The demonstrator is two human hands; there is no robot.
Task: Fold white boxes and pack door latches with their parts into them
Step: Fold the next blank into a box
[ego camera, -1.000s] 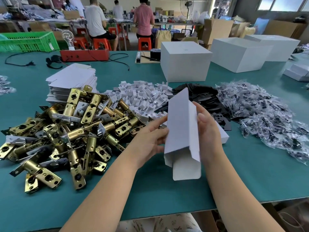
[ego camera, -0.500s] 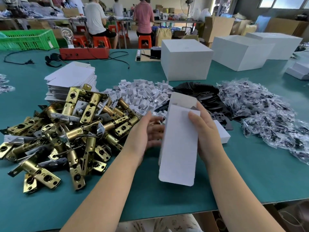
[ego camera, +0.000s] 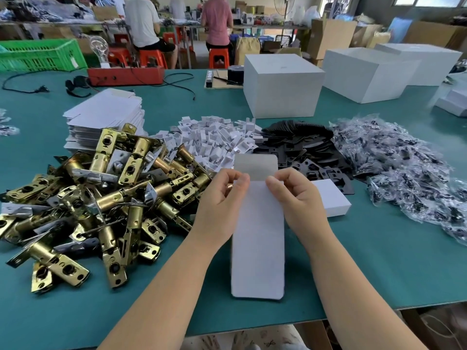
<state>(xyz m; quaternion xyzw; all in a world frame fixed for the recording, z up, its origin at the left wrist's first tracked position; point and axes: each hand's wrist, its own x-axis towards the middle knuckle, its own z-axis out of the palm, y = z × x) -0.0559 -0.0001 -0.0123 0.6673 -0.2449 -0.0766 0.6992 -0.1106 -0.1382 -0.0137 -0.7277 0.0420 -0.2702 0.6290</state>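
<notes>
Far left on the green bench [ego camera: 379,261] sits a stack of flat white box blanks [ego camera: 106,114], and in front of it a big heap of brass door latches [ego camera: 101,198], touching the left forearm side. Next, the left hand [ego camera: 219,205] pinches the left top corner of a white box [ego camera: 257,236], thumb and fingers curled on its edge. The box stands between both hands, long axis running away from the person, near end low by the bench edge, far end tilted up with its grey-looking flap [ego camera: 255,165] sticking out past the fingers. It looks flattened or only partly squared up, plain white, no print; can't tell if the bottom end is closed. The right hand [ego camera: 300,200] pinches the right top corner the same way, so both hands are equally near the flap; the flap lies just beyond the fingertips, likely the next fold. Behind are a pile of small white card pieces [ego camera: 214,140] and black plates [ego camera: 303,147]. Just right of the right hand lies a finished small white box [ego camera: 331,198], then bagged parts [ego camera: 404,168] far right.
</notes>
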